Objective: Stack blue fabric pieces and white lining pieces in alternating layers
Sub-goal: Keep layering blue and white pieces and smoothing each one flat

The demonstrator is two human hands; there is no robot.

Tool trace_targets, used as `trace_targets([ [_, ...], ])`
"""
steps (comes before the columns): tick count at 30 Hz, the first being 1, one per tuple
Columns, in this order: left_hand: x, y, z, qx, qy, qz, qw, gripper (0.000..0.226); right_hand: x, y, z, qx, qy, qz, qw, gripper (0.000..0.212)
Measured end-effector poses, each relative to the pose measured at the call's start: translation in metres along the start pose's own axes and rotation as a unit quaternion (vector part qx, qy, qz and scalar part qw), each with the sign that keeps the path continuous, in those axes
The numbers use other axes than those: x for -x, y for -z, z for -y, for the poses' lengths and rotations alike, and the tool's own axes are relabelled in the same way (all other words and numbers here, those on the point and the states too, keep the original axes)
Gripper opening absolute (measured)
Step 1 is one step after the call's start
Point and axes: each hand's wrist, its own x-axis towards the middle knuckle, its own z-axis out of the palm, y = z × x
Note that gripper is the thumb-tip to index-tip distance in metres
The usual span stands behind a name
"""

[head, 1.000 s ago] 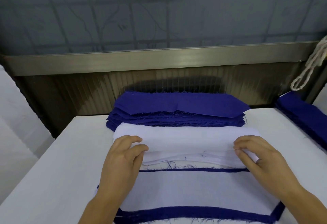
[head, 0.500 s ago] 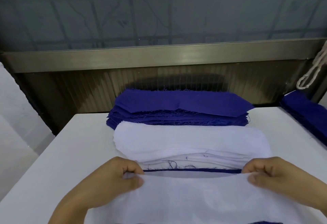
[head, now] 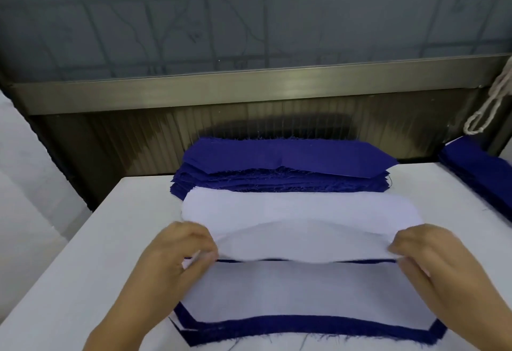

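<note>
Both hands have carried the white lining piece (head: 302,242) back up off the near stack since half a second ago, when it draped low over it; now it hangs as a sagging band between them. Left hand (head: 180,256) pinches its left end, right hand (head: 426,256) pinches its right end, fingers curled round the cloth. Below lies the alternating stack (head: 304,295), white on top with a blue border showing; behind sit the white lining pile (head: 299,206) and blue fabric pile (head: 285,159) on the table (head: 110,239). Placing white on white would likely break the alternation. Slack in the middle could also fold under, or two clinging linings may come up together.
</note>
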Motion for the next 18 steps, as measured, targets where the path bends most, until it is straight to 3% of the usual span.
trace_targets([
  [2, 0.012, -0.004, 0.009, 0.019, 0.000, 0.104, 0.994, 0.010, 0.015, -0.006, -0.001, 0.019, 0.052, 0.055, 0.997, 0.037],
  [4, 0.020, -0.009, 0.014, 0.023, 0.006, 0.157, 0.987, 0.014, 0.027, -0.011, 0.000, 0.022, 0.074, 0.100, 0.992, 0.040],
  [7, 0.023, -0.013, 0.015, 0.026, 0.019, 0.169, 0.985, 0.018, 0.034, -0.010, 0.003, -0.005, 0.046, 0.137, 0.989, 0.050],
  [11, 0.023, -0.016, 0.014, 0.013, 0.025, 0.185, 0.982, 0.020, 0.034, -0.009, 0.005, -0.042, -0.026, 0.149, 0.988, 0.039],
  [18, 0.021, -0.021, 0.009, 0.014, 0.013, 0.198, 0.980, 0.019, 0.033, -0.004, 0.006, -0.029, -0.033, 0.139, 0.989, 0.014],
])
